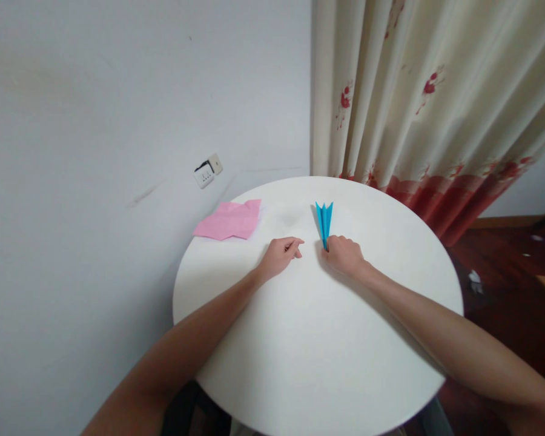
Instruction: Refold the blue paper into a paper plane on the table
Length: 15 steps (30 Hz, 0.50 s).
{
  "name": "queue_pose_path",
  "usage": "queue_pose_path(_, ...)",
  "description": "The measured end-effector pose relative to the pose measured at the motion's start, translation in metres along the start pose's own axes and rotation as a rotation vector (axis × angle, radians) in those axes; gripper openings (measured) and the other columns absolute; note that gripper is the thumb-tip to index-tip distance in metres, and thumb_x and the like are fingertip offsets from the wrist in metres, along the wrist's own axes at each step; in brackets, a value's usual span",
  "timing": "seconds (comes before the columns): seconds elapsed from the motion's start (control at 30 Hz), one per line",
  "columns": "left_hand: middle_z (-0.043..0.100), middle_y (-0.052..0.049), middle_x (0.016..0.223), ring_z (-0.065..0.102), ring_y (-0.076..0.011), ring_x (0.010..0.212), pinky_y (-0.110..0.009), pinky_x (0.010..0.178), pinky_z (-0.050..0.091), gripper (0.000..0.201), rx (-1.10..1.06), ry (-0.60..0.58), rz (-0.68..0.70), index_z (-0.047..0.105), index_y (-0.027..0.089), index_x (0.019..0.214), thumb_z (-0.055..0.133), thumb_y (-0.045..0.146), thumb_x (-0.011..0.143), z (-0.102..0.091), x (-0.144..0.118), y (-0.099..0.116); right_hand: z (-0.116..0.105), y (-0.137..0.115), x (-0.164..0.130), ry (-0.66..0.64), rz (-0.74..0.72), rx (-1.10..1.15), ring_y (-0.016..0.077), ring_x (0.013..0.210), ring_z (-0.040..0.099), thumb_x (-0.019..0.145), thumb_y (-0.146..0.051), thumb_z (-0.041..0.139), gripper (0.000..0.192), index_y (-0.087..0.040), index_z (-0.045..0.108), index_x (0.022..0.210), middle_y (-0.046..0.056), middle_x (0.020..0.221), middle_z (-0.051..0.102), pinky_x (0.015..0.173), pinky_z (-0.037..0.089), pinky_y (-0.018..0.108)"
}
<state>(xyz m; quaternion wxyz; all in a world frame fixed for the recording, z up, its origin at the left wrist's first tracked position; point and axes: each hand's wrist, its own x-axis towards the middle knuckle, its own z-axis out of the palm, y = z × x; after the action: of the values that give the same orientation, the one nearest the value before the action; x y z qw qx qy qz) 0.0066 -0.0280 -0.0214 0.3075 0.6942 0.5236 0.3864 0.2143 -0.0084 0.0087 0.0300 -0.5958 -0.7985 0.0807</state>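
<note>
My right hand (345,254) is closed around the narrow lower end of a piece of folded blue paper (324,219). The paper's pleats fan out away from me into pointed tips, and its lower end is partly hidden by my fingers. To the left, my left hand (279,254) rests over the table with nothing in it, its thumb and fingertips a little apart and pointing toward the blue paper without touching it. Beyond the left hand lies a creased sheet of pink paper (229,220), flat at the table's far left edge.
Both forearms reach across a round white table (318,345). A white wall (118,91) with a power socket (204,175) stands close on the left. At the back right hangs a floral curtain (390,91). Dark wooden floor (504,260) shows on the right.
</note>
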Motion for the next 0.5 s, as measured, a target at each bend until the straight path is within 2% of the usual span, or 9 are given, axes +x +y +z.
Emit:
queue_pose_path(0.13,0.073,-0.005,0.075,0.062,-0.0139,0.064,-0.024,0.061,0.047,0.039,0.021,-0.009,0.005,0.075,0.011,0.104,0.047,0.038,0.097,-0.001,0.000,0.000,0.000,-0.003,-0.004,-0.011,-0.021,-0.023,0.0321,0.099,0.072,0.094,-0.030,0.049,0.030,-0.013,0.071,0.106,0.019,0.107,0.074,0.077,0.051,0.035)
queue_pose_path(0.27,0.073,-0.005,0.075,0.060,-0.0134,0.062,-0.023,0.059,0.046,0.041,0.057,-0.018,-0.001,0.075,0.012,0.105,0.046,0.039,0.096,-0.002,0.000,0.000,-0.002,-0.006,-0.004,-0.038,0.030,-0.018,0.0310,0.106,0.070,0.096,-0.032,0.050,0.033,-0.013,0.069,0.114,0.020,0.115,0.072,0.085,0.051,0.034)
queue_pose_path(0.5,0.073,-0.005,0.076,0.061,-0.0139,0.064,-0.024,0.060,0.046,0.041,0.072,-0.043,0.001,0.075,0.013,0.105,0.046,0.039,0.096,-0.001,0.000,0.000,-0.006,0.009,0.008,-0.029,0.101,0.027,0.0329,0.111,0.068,0.097,-0.034,0.051,0.036,-0.009,0.067,0.119,0.024,0.119,0.070,0.091,0.050,0.037)
